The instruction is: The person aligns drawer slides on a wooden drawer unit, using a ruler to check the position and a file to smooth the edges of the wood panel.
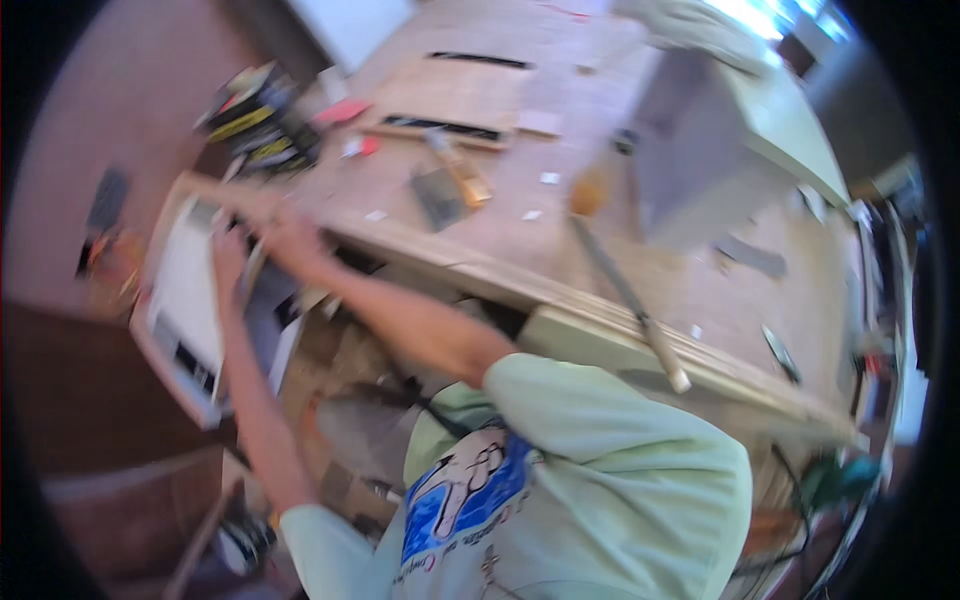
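A shallow, drawer-like wooden box (168, 345) with a white inside stands tilted at the left, against the workbench corner. My left hand (229, 258) reaches into its far end, next to a small dark part. Close beside it on the right, my right hand (290, 242) is at the box's upper rim, by the bench edge. Both hands are smeared by motion, so how their fingers are set and what they hold cannot be made out.
On the workbench (600, 120) lie a flat wooden panel (450, 95) with black strips, a brush (458, 170), a scraper-like grey plate (438, 198), and a long rasp-like tool (630, 300) overhanging the near edge. A large grey-white box (695, 150) stands right. Black-yellow packages (262, 125) sit far left.
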Demonstrator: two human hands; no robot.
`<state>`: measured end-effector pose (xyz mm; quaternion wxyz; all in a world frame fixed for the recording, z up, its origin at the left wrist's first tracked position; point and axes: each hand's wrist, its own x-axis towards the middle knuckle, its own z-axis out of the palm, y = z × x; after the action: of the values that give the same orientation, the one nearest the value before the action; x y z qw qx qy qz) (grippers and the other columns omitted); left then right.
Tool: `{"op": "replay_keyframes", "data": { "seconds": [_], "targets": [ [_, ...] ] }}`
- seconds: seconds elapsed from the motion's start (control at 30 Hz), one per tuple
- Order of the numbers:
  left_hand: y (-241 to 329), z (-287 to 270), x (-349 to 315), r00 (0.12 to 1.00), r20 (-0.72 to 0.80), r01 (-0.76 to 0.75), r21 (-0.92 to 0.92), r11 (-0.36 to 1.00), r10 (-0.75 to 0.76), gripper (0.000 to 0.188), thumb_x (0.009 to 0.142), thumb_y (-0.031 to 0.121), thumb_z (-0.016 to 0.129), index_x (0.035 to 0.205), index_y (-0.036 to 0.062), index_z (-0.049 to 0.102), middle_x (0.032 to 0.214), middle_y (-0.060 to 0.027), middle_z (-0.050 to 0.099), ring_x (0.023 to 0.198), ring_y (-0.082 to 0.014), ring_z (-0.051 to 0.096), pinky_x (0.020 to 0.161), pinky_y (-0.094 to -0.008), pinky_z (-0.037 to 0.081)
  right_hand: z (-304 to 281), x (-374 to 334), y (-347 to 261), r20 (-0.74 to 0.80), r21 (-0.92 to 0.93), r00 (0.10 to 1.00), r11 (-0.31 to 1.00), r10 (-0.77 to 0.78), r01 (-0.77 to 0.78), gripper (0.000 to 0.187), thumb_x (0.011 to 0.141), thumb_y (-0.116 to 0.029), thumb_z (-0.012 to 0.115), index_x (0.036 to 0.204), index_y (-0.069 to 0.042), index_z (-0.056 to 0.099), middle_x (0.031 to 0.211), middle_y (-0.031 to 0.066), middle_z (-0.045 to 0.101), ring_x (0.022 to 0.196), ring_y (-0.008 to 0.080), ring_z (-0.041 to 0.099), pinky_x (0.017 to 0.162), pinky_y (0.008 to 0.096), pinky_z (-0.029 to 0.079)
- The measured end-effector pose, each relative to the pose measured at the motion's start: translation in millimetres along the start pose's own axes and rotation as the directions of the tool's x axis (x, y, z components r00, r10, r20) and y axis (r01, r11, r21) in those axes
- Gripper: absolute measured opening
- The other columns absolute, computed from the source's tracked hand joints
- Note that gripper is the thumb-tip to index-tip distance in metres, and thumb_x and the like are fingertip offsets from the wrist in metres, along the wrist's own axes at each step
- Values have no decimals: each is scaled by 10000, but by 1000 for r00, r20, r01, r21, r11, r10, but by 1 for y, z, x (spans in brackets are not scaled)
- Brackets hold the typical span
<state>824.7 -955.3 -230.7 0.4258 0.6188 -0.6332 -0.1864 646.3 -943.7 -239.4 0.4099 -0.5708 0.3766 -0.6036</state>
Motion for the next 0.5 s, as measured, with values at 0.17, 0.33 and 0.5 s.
{"op": "replay_keyframes", "data": {
  "seconds": [0.17,0.33,0.5],
  "targets": [
    [10,-8,-1,973,-132,-133,335,933,187,516,890,147,452,1361,-34,560,1329,-297,563,1214,-431,553,1073,-430,403,5,0,-11,-108,-164,991,984,-81,63,409,878,-322,734,1143,-29,629,1039,232,663,949,414,638,809,477,491],
    [26,-10,-11,979,-134,-98,352,931,154,523,887,140,476,1384,-1,559,1348,-285,559,1201,-430,565,1066,-418,410,-4,-6,-4,-83,-51,983,986,-161,157,441,880,-257,722,1230,-15,609,1082,219,670,999,394,631,863,452,488],
    [19,-10,-13,977,-159,-75,360,930,141,530,892,157,497,1392,-9,550,1375,-285,546,1237,-415,546,1101,-397,373,-24,-15,8,54,95,997,994,-63,58,476,880,-227,716,1290,-22,588,1149,235,653,1066,400,613,906,458,477]
  ]
}}
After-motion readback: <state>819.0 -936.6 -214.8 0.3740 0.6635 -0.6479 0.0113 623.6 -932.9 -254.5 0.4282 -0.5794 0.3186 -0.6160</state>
